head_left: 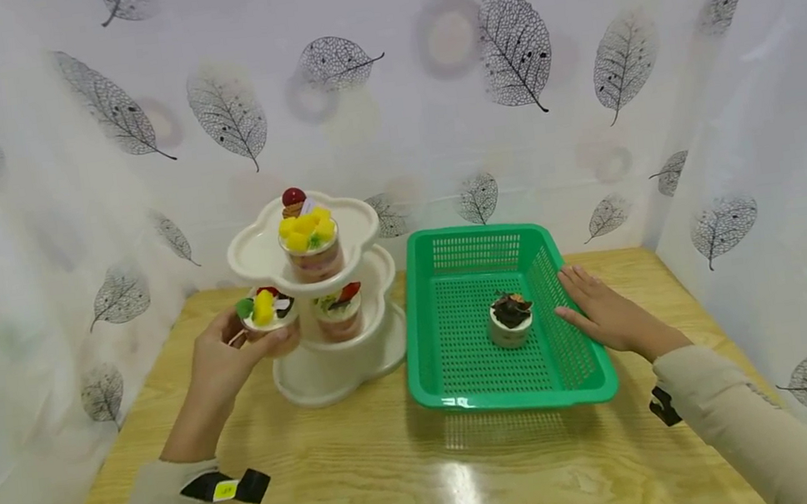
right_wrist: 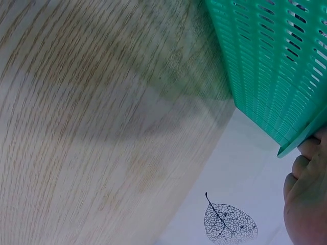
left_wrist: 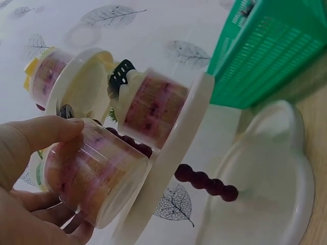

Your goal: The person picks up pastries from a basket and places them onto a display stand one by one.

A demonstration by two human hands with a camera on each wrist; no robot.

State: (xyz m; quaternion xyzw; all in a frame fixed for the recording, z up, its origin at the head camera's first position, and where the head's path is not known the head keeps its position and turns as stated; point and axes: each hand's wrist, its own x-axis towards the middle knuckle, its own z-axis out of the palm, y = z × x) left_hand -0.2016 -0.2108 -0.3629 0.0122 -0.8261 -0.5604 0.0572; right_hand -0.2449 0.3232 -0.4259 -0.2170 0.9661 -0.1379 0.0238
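My left hand (head_left: 222,350) grips a clear dessert cup (left_wrist: 97,178) with layered pink cake and a topping of yellow fruit, red and green bits. It holds the cup at the left edge of the middle tier (head_left: 380,276) of a white tiered stand, slightly tilted in the head view. Another dessert cup (head_left: 339,314) with a red piece on top sits on that same tier. My right hand (head_left: 611,315) rests on the right rim of a green plastic basket (head_left: 515,398), its fingers fairly straight. Inside the basket stands a dessert cup with dark chocolate topping (head_left: 511,321).
The stand's top tier (head_left: 255,249) carries a cup topped with yellow cubes (head_left: 309,242) and, behind it, a red-berry topping (head_left: 294,198). Its bottom tier (head_left: 313,376) rests on the wooden table (head_left: 355,476), beside the basket. A leaf-print curtain (head_left: 387,119) surrounds the table's back and sides.
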